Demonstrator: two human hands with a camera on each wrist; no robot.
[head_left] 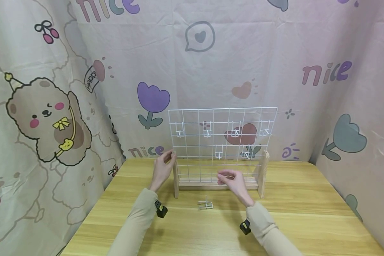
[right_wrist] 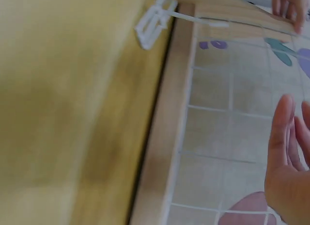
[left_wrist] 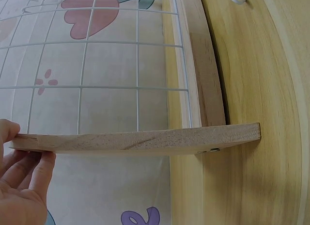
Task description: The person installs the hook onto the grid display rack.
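Observation:
My left hand (head_left: 163, 167) pinches the upper end of the left wooden post (left_wrist: 135, 140) of a display stand, thumb on one side and fingers on the other. The stand's white wire grid (head_left: 195, 145) stands upright between its two posts. Several white wire hooks (head_left: 207, 133) hang on it in two rows. In front of the grid's lower part, my right hand (head_left: 233, 181) hovers with loosely bent fingers and nothing between them. A loose white hook (head_left: 206, 204) lies on the table before the stand, also visible at the top of the right wrist view.
The stand's wooden base bar (head_left: 198, 185) runs along the table (head_left: 294, 199) between the posts. At the right is the other wooden post (head_left: 262, 174). A printed curtain (head_left: 121, 71) hangs behind the table and along both sides.

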